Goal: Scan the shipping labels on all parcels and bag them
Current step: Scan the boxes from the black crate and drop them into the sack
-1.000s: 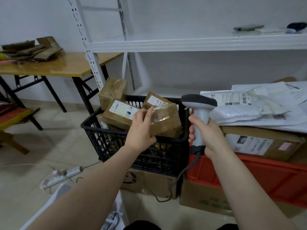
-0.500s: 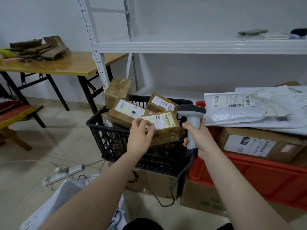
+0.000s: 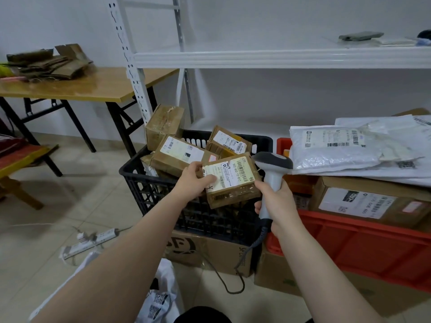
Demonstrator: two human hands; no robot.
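My left hand point(image 3: 194, 180) grips a small brown cardboard parcel point(image 3: 233, 183) by its left edge, over the black plastic crate point(image 3: 149, 194). Its white shipping label faces up toward me. My right hand point(image 3: 276, 201) holds the grey barcode scanner point(image 3: 272, 169) by the handle, its head just right of the parcel. Several more labelled brown parcels point(image 3: 179, 155) lie in the crate. A white bag point(image 3: 161, 297) with parcels inside lies on the floor below my arms.
A red crate point(image 3: 363, 243) at right holds a large box point(image 3: 373, 201) and white poly mailers point(image 3: 345, 148). Cardboard boxes point(image 3: 210, 252) sit under the crates. White shelving point(image 3: 279, 59) stands behind. A wooden table point(image 3: 88, 87) and a power strip point(image 3: 91, 241) lie left.
My left hand has turned the parcel so its label faces up and brought it nearer. The scanner has come down and closer to the parcel's right side.
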